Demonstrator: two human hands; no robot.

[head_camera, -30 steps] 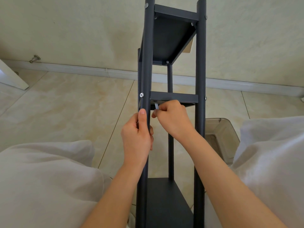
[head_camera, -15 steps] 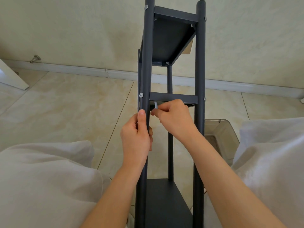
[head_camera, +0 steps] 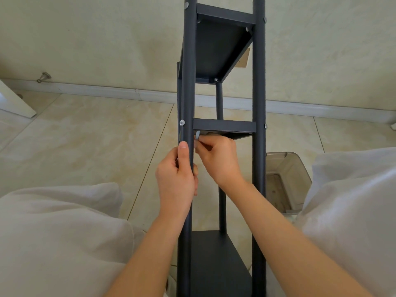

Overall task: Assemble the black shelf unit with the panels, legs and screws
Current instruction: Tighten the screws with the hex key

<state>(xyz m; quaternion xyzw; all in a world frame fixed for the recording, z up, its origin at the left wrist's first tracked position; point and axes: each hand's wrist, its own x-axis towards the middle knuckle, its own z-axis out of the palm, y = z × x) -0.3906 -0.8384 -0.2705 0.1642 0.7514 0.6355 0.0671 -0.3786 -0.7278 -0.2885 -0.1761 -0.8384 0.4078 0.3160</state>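
The black shelf unit [head_camera: 258, 103] lies tilted between my knees, with three panels fixed between round black legs. My left hand [head_camera: 176, 174] grips the near left leg [head_camera: 189, 82] just below a silver screw [head_camera: 182, 122] at the middle panel [head_camera: 225, 126]. My right hand [head_camera: 218, 159] reaches between the legs and pinches a small silver hex key [head_camera: 197, 135] right under the middle panel's left corner. The key's tip is hidden behind the leg.
A clear plastic bin [head_camera: 287, 181] stands on the tiled floor to the right of the shelf. My knees in pale fabric [head_camera: 60, 232] flank the frame. A white baseboard [head_camera: 107, 92] and a door stop [head_camera: 44, 77] run along the wall.
My right hand has shifted slightly left and down with the hex key, its fingers turning a little. The left hand keeps the same grip on the leg.
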